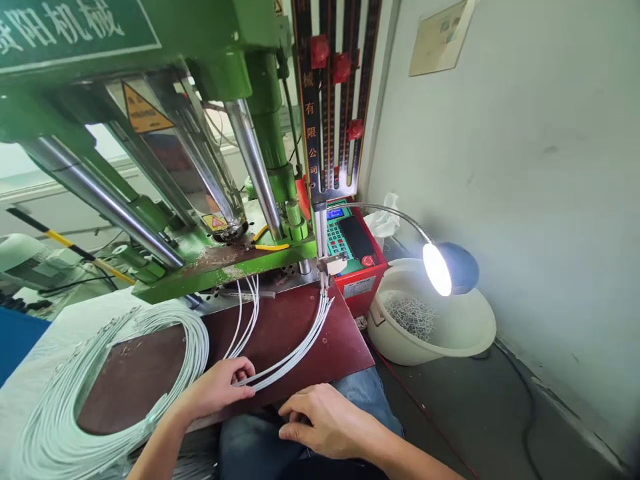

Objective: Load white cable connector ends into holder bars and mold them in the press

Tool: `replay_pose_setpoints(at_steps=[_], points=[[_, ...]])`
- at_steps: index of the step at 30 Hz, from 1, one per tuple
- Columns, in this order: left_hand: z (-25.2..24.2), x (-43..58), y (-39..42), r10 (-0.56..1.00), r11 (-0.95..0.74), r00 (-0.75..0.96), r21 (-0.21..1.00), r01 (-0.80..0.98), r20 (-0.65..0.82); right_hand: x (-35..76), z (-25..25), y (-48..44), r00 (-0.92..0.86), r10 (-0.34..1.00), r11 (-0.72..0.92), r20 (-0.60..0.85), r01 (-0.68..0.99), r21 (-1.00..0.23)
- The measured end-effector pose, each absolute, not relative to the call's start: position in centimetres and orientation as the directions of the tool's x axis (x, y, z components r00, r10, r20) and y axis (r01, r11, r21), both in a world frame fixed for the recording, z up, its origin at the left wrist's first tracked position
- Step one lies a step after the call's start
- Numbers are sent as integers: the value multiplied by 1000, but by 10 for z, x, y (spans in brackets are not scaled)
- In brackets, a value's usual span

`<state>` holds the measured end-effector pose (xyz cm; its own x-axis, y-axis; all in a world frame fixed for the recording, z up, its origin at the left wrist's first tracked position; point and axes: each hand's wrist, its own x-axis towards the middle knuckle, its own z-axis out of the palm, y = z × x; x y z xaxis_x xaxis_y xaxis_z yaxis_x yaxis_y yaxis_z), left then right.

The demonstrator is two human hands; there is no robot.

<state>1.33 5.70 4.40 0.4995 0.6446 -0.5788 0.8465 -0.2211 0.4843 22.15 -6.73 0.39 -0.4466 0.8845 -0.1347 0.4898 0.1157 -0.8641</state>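
My left hand (220,388) rests on the dark red work plate (280,333) with its fingers pinched on a small group of white cables (295,350). These run up to the metal fixture (323,263) under the green press (165,133). Another few white cables (245,320) lead into the mould area. My right hand (323,421) lies at the plate's front edge above my lap, fingers curled down; what they hold, if anything, is hidden. A big coil of white cables (65,413) lies on the left.
A lit gooseneck lamp (447,268) hangs over a cream basin (475,330) holding small white scraps. A red control box with keypad (355,250) stands beside the press. A grey wall closes the right side. Steel columns (255,167) rise from the green base.
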Motion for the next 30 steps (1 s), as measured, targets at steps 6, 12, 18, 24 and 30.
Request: replay_pose_setpoints(at_steps=[6, 12, 18, 24, 30], points=[[46, 12, 62, 619, -214, 516, 505, 836, -593, 220, 3, -66, -433, 890, 78, -144, 455, -887], [53, 6, 70, 619, -182, 529, 549, 816, -581, 217, 7, -67, -453, 882, 88, -129, 427, -900], [61, 7, 72, 623, -113, 561, 648, 754, -545, 208, 8, -55, -448, 884, 353, 132, 456, -817], [86, 17, 62, 608, -32, 657, 813, 582, -446, 217, -35, -22, -219, 922, 376, 320, 705, -601], [94, 26, 44, 618, 12, 680, 870, 493, -394, 236, -30, -20, -237, 958, 254, 161, 446, -858]])
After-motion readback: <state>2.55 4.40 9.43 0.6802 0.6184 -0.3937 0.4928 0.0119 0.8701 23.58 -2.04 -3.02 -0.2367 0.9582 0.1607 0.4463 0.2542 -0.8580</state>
